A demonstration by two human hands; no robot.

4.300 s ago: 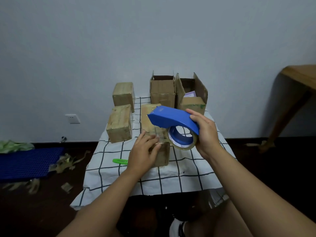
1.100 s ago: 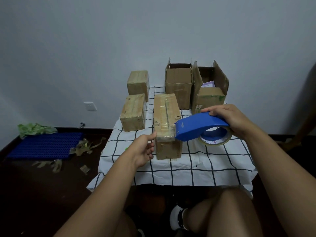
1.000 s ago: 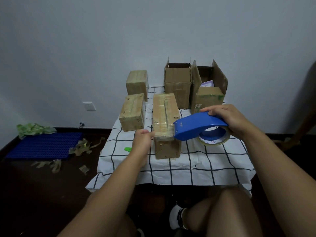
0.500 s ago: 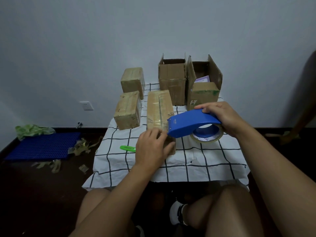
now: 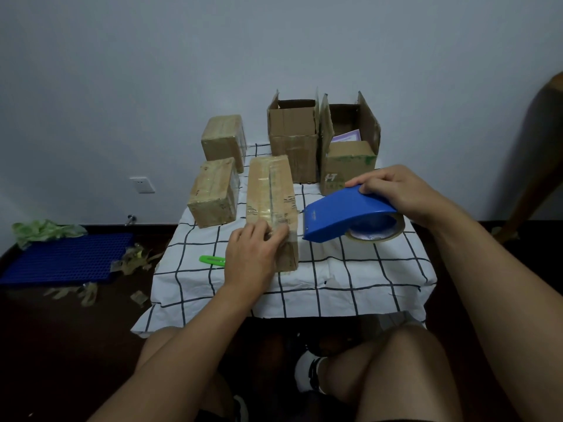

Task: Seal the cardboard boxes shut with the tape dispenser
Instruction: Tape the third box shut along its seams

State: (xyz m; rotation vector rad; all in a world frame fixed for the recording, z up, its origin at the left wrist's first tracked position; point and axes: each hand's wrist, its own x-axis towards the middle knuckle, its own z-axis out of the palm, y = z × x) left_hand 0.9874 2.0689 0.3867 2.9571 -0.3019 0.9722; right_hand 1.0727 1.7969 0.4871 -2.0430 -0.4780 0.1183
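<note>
A long taped cardboard box (image 5: 271, 190) lies lengthwise in the middle of the checked cloth (image 5: 350, 278). My left hand (image 5: 253, 257) lies flat over its near end, fingers pressing on the tape there. My right hand (image 5: 393, 193) grips the blue tape dispenser (image 5: 341, 216) just right of that box end, its front edge close to the box corner. The tape roll (image 5: 377, 231) shows under the blue housing. Two taped boxes (image 5: 213, 197) (image 5: 224, 138) sit at the left. Two open boxes (image 5: 294, 138) (image 5: 347, 159) stand at the back.
A green utility knife (image 5: 211, 259) lies on the cloth left of my left hand. On the dark floor at the left are a blue mat (image 5: 64, 257), tape scraps (image 5: 131, 260) and a green bag (image 5: 42, 231). My knees are below the table edge.
My left hand moved from the box's left side onto its near end and now presses the tape. The dispenser has drawn slightly away from the box to the right.
</note>
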